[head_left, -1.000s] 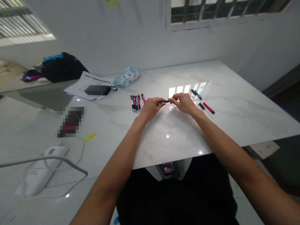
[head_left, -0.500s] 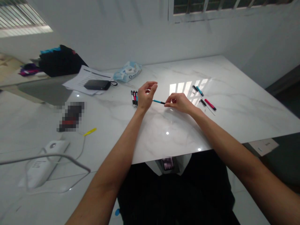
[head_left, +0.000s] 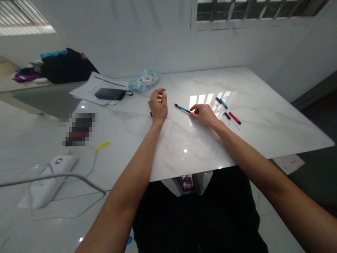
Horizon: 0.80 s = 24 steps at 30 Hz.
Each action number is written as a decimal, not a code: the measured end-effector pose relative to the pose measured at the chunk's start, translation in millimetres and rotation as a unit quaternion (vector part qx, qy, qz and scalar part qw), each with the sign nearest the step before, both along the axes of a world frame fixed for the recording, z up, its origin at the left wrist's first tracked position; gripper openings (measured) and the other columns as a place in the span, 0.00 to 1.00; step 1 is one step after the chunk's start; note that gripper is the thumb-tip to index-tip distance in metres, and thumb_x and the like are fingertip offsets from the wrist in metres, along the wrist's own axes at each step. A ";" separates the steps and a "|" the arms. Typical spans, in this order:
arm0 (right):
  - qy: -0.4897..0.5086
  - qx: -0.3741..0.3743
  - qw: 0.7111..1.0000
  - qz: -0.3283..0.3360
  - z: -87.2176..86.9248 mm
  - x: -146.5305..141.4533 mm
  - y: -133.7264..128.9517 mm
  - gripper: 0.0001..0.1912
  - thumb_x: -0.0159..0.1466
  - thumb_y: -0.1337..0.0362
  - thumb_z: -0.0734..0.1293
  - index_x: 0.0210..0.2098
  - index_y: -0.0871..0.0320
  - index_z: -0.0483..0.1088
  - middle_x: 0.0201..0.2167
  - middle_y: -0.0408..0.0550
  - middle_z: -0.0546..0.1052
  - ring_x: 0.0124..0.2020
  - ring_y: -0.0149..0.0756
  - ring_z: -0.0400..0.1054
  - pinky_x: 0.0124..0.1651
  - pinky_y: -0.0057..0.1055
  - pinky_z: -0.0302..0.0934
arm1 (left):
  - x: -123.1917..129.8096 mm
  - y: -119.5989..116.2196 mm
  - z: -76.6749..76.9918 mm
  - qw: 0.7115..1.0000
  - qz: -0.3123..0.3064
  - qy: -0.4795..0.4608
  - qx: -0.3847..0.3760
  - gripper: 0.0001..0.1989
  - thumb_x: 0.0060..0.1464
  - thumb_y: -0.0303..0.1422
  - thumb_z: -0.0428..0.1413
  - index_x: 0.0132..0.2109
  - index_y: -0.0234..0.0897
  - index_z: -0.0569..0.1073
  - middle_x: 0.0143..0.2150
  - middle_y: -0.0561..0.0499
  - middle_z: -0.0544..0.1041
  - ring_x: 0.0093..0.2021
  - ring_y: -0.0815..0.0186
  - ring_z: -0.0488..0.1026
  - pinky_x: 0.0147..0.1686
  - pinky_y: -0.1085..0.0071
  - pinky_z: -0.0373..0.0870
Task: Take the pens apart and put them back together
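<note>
My right hand [head_left: 202,114] pinches the right end of a blue and black pen [head_left: 182,108], whose other end points left and away from me. My left hand [head_left: 158,107] is over the pens lying left of centre, fingers curled; it hides most of them, and whatever it may hold is hidden. A black pen end [head_left: 151,114] shows beside it. To the right lie a blue pen barrel [head_left: 223,103], a red barrel [head_left: 235,118], small black parts [head_left: 227,115] and thin refills.
Papers [head_left: 91,92] with a black power bank [head_left: 110,93] lie at the back left, beside a wipes packet [head_left: 145,80]. Further left are a pixelated dark item [head_left: 80,129], a yellow tie [head_left: 102,146], a white power strip [head_left: 54,179] with cables, and dark clothes [head_left: 67,66].
The blue pen's black left end now shows, clear of my left hand. My left hand has shifted slightly left and covers the row of pens that showed before. The view has tilted a little.
</note>
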State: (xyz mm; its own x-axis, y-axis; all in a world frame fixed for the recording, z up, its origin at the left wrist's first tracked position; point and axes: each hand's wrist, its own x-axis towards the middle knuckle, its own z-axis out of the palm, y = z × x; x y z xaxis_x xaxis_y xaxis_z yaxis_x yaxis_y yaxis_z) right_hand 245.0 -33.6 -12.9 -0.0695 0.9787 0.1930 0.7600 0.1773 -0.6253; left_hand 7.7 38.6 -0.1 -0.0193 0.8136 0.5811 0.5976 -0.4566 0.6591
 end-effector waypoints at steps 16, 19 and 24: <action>-0.068 -0.070 0.995 0.008 19.2 -98.7 55.3 0.15 0.69 0.63 0.75 0.53 0.59 0.86 0.46 0.61 0.88 0.47 0.53 0.82 0.53 0.42 0.73 | -0.9 4.9 -1.2 0.999 0.025 -0.035 -0.003 0.17 0.78 0.39 0.47 0.56 0.45 0.80 0.54 0.46 0.84 0.50 0.61 0.79 0.51 0.66 0.74; -0.079 -0.071 0.993 0.045 20.6 -104.3 53.9 0.15 0.71 0.61 0.74 0.54 0.59 0.85 0.46 0.61 0.88 0.49 0.51 0.83 0.55 0.41 0.72 | 2.5 5.4 -3.8 0.998 0.011 -0.062 -0.008 0.14 0.76 0.37 0.50 0.54 0.45 0.80 0.54 0.45 0.83 0.50 0.60 0.79 0.50 0.65 0.74; -0.077 -0.058 0.989 0.109 27.9 -89.5 42.9 0.17 0.73 0.65 0.72 0.60 0.58 0.82 0.47 0.55 0.88 0.49 0.47 0.83 0.56 0.39 0.71 | 7.0 3.5 -5.7 0.996 -0.012 -0.091 0.025 0.08 0.72 0.34 0.56 0.48 0.44 0.81 0.48 0.47 0.82 0.44 0.61 0.78 0.47 0.66 0.72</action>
State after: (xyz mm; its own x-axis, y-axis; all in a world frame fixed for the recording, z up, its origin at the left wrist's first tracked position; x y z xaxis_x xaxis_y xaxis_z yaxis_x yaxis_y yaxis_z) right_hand 155.5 9.3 15.0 -0.3013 0.9521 0.0513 0.7988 0.2815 -0.5316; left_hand 14.7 42.1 -5.7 -0.1089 0.7853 0.6094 0.4599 -0.5037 0.7313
